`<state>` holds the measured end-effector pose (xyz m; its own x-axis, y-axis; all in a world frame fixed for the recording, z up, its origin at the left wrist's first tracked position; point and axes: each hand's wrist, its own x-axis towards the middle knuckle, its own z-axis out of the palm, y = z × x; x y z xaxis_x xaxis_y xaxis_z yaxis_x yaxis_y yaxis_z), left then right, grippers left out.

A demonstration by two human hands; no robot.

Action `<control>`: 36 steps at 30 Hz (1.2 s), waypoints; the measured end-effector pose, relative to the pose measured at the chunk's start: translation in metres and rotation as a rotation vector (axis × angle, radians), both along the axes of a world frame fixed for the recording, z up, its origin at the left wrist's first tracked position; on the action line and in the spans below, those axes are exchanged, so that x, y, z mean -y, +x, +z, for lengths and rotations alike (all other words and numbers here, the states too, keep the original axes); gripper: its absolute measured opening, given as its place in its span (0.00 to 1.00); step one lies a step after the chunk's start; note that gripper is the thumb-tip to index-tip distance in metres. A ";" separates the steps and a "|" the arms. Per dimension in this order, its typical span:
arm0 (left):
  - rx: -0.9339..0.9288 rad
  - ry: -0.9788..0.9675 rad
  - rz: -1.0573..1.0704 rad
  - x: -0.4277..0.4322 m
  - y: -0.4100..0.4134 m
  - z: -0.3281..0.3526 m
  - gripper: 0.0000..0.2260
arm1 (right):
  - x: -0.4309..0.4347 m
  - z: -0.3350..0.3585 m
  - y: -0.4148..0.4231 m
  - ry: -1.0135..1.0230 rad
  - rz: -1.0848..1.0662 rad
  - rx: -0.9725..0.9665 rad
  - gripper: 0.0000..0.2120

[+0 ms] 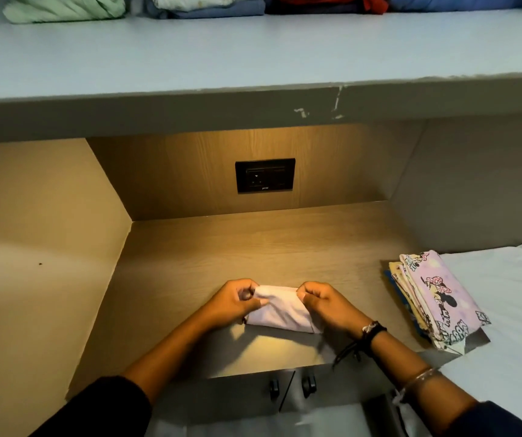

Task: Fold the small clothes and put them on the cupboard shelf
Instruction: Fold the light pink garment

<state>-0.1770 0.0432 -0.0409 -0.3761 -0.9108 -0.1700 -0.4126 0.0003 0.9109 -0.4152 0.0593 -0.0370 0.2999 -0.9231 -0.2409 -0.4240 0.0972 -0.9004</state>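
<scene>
A small pale pink garment point(280, 309) lies partly folded on the wooden counter point(253, 247). My left hand point(232, 299) pinches its left upper corner and my right hand point(327, 302) pinches its right upper corner. A stack of folded small clothes point(436, 299), the top one pink with cartoon prints, rests at the counter's right edge. Above, the pale blue cupboard shelf point(253, 55) carries folded clothes along its back: a green one point(64, 7), blue ones point(209, 9) and a red one point(332, 3).
A black wall socket point(265, 175) sits in the wooden back panel of the niche. A white sheet point(505, 310) covers the surface to the right. Two dark cabinet knobs point(291, 386) show below the counter's front edge.
</scene>
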 end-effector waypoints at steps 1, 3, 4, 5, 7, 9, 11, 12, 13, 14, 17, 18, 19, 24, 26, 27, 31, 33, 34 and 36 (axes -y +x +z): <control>0.005 0.051 0.027 0.004 -0.004 0.002 0.04 | 0.005 -0.001 0.001 0.033 -0.037 0.019 0.13; 0.005 0.114 0.113 0.010 -0.012 -0.001 0.04 | 0.015 -0.003 0.006 0.052 -0.121 0.042 0.14; 0.004 0.137 0.173 0.012 -0.017 -0.005 0.05 | 0.020 -0.003 0.009 0.053 -0.175 0.057 0.15; 0.007 0.152 0.235 0.013 -0.021 -0.009 0.06 | 0.025 -0.004 0.012 0.050 -0.226 0.056 0.15; 0.024 0.158 0.345 0.015 -0.027 -0.017 0.09 | 0.030 -0.006 0.015 -0.023 -0.271 -0.075 0.16; 0.073 0.154 0.435 0.016 -0.031 -0.022 0.10 | 0.028 -0.009 0.015 -0.209 -0.184 -0.424 0.18; 0.137 0.145 0.501 0.016 -0.035 -0.024 0.10 | 0.021 -0.018 0.015 -0.500 -0.023 -0.736 0.24; 0.165 0.137 0.525 0.015 -0.037 -0.025 0.10 | 0.018 -0.024 0.016 -0.617 0.041 -0.812 0.24; 0.201 0.124 0.546 0.014 -0.039 -0.026 0.11 | 0.016 -0.029 0.016 -0.679 0.096 -0.848 0.23; 0.260 0.105 0.564 0.011 -0.041 -0.026 0.11 | 0.016 -0.035 0.015 -0.686 0.143 -0.865 0.22; 0.565 -0.078 0.595 0.001 -0.046 -0.029 0.10 | 0.020 -0.043 0.010 -0.555 0.207 -0.854 0.24; 0.633 -0.147 0.606 -0.001 -0.047 -0.030 0.11 | 0.022 -0.043 0.010 -0.539 0.221 -0.860 0.24; 0.657 -0.182 0.634 -0.003 -0.048 -0.029 0.12 | 0.025 -0.042 0.010 -0.538 0.234 -0.870 0.24; 0.491 -0.123 0.840 -0.020 -0.050 -0.017 0.15 | 0.034 -0.032 0.020 -0.424 0.147 -0.831 0.23; 0.381 -0.019 0.906 -0.031 -0.054 -0.016 0.14 | 0.038 -0.026 0.023 -0.310 0.130 -0.812 0.21; 0.326 0.086 0.928 -0.038 -0.055 -0.017 0.15 | 0.040 -0.023 0.024 -0.239 0.118 -0.784 0.18; 0.257 0.328 0.879 -0.053 -0.060 -0.020 0.25 | 0.036 -0.010 0.026 0.079 0.051 -0.540 0.10; 0.144 0.371 0.868 -0.054 -0.070 -0.020 0.24 | 0.027 -0.007 0.023 0.143 -0.015 -0.358 0.07; 0.043 0.403 0.856 -0.054 -0.077 -0.018 0.24 | 0.020 -0.004 0.020 0.151 -0.048 -0.255 0.09; -0.194 0.473 0.801 -0.056 -0.092 -0.009 0.22 | 0.008 0.007 0.009 0.131 -0.097 -0.067 0.12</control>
<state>-0.2689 0.0994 -0.0498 0.2699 -0.7629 -0.5875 0.0285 -0.6036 0.7968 -0.4060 0.0514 -0.0304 0.1900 -0.9064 -0.3772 -0.4654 0.2551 -0.8475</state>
